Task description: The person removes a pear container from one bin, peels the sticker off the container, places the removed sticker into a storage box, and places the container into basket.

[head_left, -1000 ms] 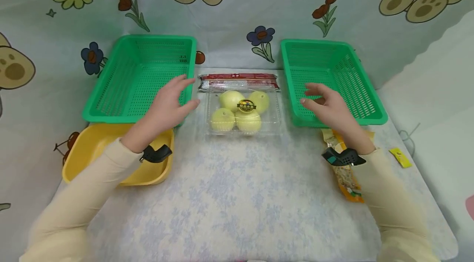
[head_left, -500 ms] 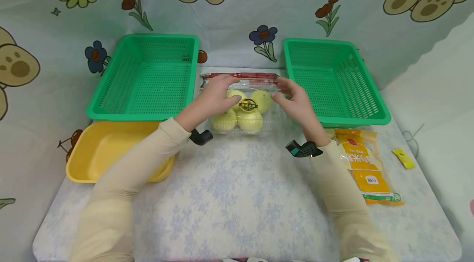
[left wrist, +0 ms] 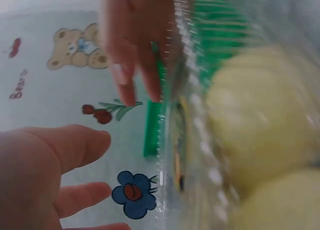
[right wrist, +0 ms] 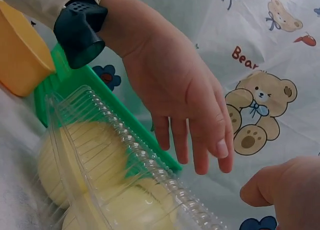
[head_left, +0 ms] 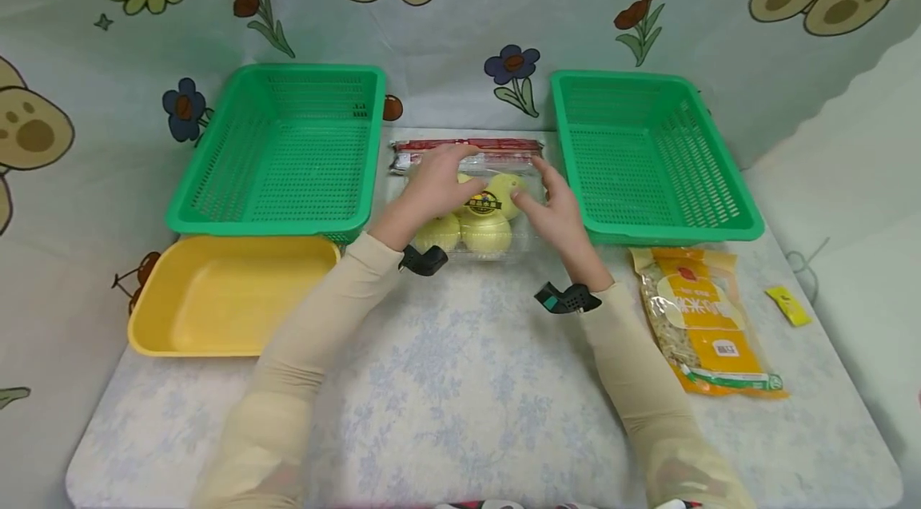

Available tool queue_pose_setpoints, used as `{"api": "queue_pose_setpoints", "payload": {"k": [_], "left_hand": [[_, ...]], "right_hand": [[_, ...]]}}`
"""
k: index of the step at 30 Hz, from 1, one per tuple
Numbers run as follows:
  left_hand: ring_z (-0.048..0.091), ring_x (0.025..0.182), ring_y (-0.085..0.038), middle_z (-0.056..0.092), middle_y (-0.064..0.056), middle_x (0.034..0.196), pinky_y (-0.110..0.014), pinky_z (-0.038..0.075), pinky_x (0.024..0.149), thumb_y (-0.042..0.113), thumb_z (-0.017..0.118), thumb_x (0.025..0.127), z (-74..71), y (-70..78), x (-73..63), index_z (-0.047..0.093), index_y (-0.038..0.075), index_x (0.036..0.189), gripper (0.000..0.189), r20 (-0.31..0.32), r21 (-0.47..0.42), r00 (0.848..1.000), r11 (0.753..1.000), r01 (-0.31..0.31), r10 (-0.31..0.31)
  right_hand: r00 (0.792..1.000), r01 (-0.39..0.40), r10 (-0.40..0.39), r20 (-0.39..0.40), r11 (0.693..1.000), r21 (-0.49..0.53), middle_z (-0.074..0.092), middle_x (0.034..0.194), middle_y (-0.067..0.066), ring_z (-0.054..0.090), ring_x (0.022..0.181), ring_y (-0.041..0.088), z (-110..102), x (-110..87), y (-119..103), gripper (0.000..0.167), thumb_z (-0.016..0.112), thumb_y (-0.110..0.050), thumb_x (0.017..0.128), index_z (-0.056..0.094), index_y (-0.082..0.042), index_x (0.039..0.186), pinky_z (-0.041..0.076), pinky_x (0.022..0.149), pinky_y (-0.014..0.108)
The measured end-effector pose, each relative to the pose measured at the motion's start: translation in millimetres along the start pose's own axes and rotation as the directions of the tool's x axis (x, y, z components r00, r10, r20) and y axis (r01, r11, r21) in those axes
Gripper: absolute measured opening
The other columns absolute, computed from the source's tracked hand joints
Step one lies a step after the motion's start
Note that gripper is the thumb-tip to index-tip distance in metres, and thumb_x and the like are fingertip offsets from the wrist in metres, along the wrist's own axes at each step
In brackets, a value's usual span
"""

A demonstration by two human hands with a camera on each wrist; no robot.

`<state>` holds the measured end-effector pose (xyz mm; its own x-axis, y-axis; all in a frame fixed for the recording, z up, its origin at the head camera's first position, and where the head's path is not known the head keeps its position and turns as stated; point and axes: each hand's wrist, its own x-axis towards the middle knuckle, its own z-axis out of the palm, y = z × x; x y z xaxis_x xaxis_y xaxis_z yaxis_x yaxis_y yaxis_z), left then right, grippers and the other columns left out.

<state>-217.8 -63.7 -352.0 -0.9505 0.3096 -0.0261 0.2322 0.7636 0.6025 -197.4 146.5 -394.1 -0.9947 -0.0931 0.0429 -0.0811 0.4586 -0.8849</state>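
Observation:
A clear plastic clamshell box holds several pale yellow-green round fruits under a black and gold label. My left hand hovers over the box's left side, fingers extended. Over its right side is my right hand, thumb and fingers spread apart. In the left wrist view, a gap shows between my left hand and the ridged box edge. The right wrist view has my left hand beyond the box, and the thumb of my right hand at the lower right.
Green baskets stand at left and right. A yellow bin sits before the left one. Red packets lie behind the box. On the right are an orange grain bag and a small yellow sachet.
Both hands have come inward from beside the green baskets to above the fruit box. Over the last half second they have drawn slightly closer together. The box has stayed in place.

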Motion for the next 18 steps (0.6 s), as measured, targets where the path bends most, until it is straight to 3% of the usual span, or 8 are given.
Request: {"api": "queue_pose_setpoints", "payload": {"k": [3,9,14,18], "left_hand": [[0.035,0.152,-0.032,0.044,-0.009,0.16,-0.053,0.03,0.124,0.036,0.062,0.1,1.3,0.9,-1.2,0.047,0.015,0.154,0.06,-0.015,-0.035,1.0,0.999,0.027,-0.028],[0.035,0.152,-0.03,0.048,-0.007,0.158,-0.051,0.027,0.126,0.032,0.064,0.1,8.7,0.9,-2.9,0.053,0.017,0.149,0.052,-0.079,-0.06,0.997,0.998,0.014,-0.019],[0.033,0.152,-0.037,0.046,-0.016,0.158,-0.056,0.025,0.126,0.027,0.064,0.099,19.2,-3.2,-2.6,0.062,0.013,0.141,0.044,-0.12,-0.099,0.992,0.994,-0.044,0.032],[0.02,0.156,-0.044,0.039,-0.021,0.161,-0.063,0.016,0.126,0.026,0.064,0.097,30.1,-3.0,-0.7,0.068,0.013,0.133,0.039,-0.109,-0.084,0.993,0.995,-0.045,0.036]], "right_hand": [[1.0,-0.018,0.018,0.011,1.0,0.013,0.026,0.169,0.014,0.023,0.156,0.039,2.9,1.0,3.0,0.072,0.061,-0.018,0.099,0.027,-0.006,0.161,0.023,0.128,0.052],[1.0,-0.026,0.026,-0.006,1.0,0.0,0.025,0.169,0.013,0.024,0.156,0.036,4.0,0.3,13.4,0.069,0.058,-0.018,0.101,0.026,-0.01,0.162,0.025,0.127,0.051],[0.999,-0.022,0.023,-0.031,1.0,0.015,0.03,0.167,0.013,0.024,0.157,0.033,6.4,-0.3,15.9,0.065,0.055,-0.015,0.102,0.029,-0.009,0.161,0.025,0.127,0.051],[0.999,-0.028,0.029,-0.03,0.999,0.034,0.03,0.168,0.011,0.023,0.157,0.032,6.1,-1.5,15.3,0.063,0.055,-0.015,0.102,0.031,-0.008,0.16,0.024,0.127,0.052]]}}
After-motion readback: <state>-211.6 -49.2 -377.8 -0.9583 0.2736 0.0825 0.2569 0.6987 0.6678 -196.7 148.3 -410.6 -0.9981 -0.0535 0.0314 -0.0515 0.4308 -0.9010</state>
